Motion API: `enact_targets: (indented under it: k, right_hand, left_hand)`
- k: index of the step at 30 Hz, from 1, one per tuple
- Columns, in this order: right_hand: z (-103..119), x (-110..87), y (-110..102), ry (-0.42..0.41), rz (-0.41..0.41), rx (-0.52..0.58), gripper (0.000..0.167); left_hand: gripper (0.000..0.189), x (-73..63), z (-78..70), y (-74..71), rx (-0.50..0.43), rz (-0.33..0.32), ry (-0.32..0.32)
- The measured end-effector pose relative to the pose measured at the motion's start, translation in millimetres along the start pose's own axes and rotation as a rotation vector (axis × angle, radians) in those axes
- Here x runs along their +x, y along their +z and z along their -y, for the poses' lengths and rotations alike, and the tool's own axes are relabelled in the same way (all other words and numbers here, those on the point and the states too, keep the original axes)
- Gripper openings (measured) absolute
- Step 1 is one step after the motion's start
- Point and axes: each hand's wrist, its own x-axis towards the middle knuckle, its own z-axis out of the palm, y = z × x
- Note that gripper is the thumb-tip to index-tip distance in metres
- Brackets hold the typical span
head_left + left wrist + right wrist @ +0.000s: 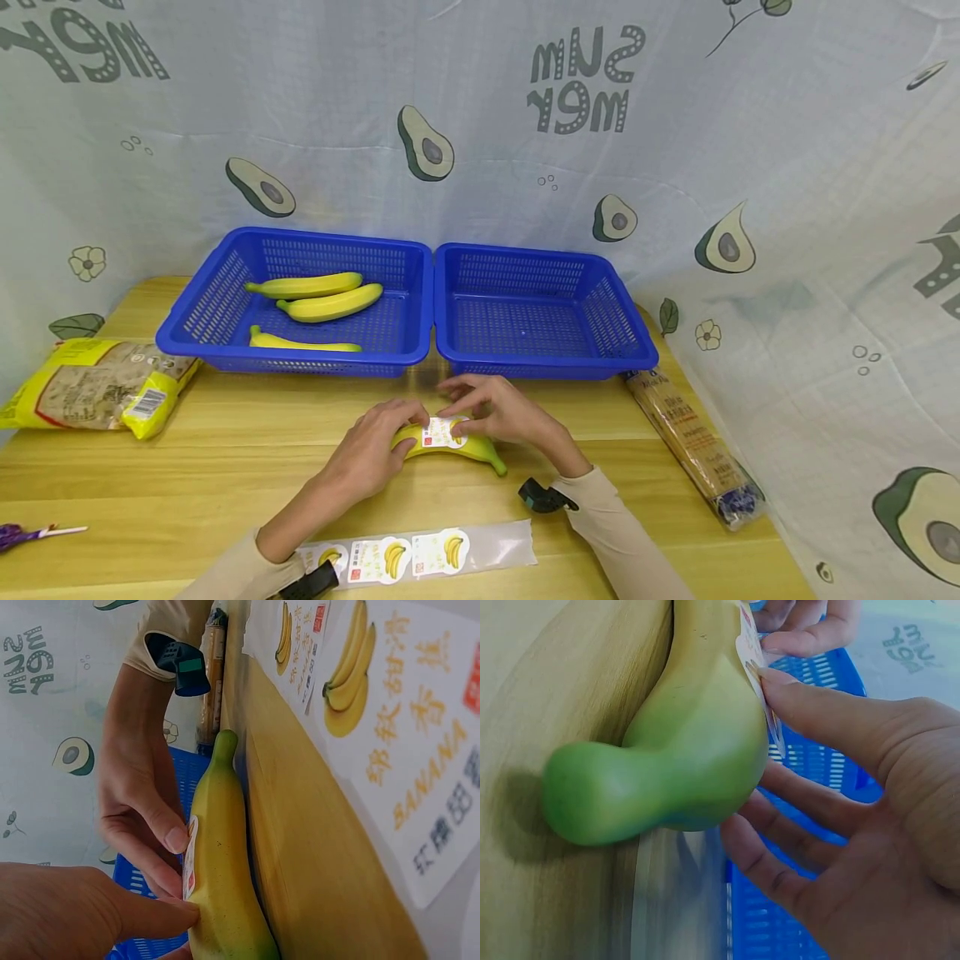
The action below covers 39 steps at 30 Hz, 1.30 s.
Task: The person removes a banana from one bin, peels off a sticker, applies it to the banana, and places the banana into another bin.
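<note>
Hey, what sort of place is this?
Probably a makeshift fruit-labelling station: it has a strip of banana stickers, two blue baskets, and an avocado-print cloth hung behind.

Curtained-off work corner, room type unclear (avocado-print cloth (337, 75) hides it), wooden table (225, 467), blue baskets (547, 360)

A yellow-and-clear bag (97, 387) is lying at left, a purple-wrapped stick (45, 531) near left, a long packet (686, 446) at right, avocado-print cloth (337, 83) hanging far.
</note>
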Motion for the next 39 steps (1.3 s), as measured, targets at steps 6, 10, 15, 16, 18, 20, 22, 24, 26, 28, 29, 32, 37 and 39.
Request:
enact_targets:
  k: [6, 10, 15, 16, 18, 20, 22, 24, 26, 28, 29, 32, 37, 39]
  right_hand:
    - [0.8, -1.4, -1.6, 0.027, 0.040, -0.027, 0.024]
    - [-1.3, -1.8, -2.2, 0.022, 0.058, -0.030, 0.024]
    - [-2.9, -3.8, -5.6, 0.005, 0.089, -0.025, 0.028]
    - [-3.0, -4.4, -6.5, 0.004, 0.096, -0.024, 0.029]
    - [-3.0, -5.4, -8.4, 0.002, 0.114, -0.022, 0.031]
    - [-2.6, -6.4, -10.3, 0.009, 0.134, -0.007, 0.032]
    - [-1.8, -7.4, -12.1, 0.017, 0.151, 0.008, 0.033]
    - [-1.1, -8.2, -13.7, 0.019, 0.164, 0.017, 0.033]
    - [-0.7, -8.6, -14.5, 0.013, 0.172, 0.012, 0.032]
    - [-1.0, -8.5, -14.6, 0.006, 0.173, 0.000, 0.031]
    - [-1.2, -8.4, -14.6, 0.002, 0.172, -0.007, 0.031]
    - [-2.1, -8.0, -14.5, 0.013, 0.161, -0.005, 0.029]
    - [-3.2, -8.5, -14.2, 0.053, 0.137, 0.017, 0.027]
    - [-3.3, -8.9, -14.1, 0.058, 0.131, 0.023, 0.027]
  left_hand:
    - [0.038, -1.1, -0.2, -1.4, -0.006, 0.009, -0.002]
    - [0.037, -1.2, -0.8, -1.6, -0.012, 0.013, -0.015]
    - [0.034, -1.0, -1.1, -1.8, -0.026, 0.014, -0.027]
    - [0.033, -0.8, -1.0, -1.7, -0.028, 0.014, -0.029]
    - [0.032, -0.4, -1.0, -1.8, -0.031, 0.017, -0.034]
    - [0.030, -0.5, -1.1, -1.5, -0.036, 0.029, -0.045]
    - [0.029, -0.3, -1.3, -1.2, -0.037, 0.039, -0.049]
    - [0.028, -0.6, -1.8, -0.8, -0.036, 0.048, -0.058]
    - [0.028, -0.7, -2.2, -0.5, -0.033, 0.048, -0.060]
    - [0.032, -0.9, -2.4, -0.3, -0.027, 0.045, -0.063]
    - [0.035, -1.3, -2.4, -0.3, -0.021, 0.047, -0.064]
    - [0.043, -2.3, -2.4, -0.4, -0.001, 0.060, -0.064]
    - [0.041, -2.5, -2.4, -0.2, 0.029, 0.081, -0.058]
    - [0.040, -2.2, -2.6, -0.1, 0.032, 0.081, -0.059]
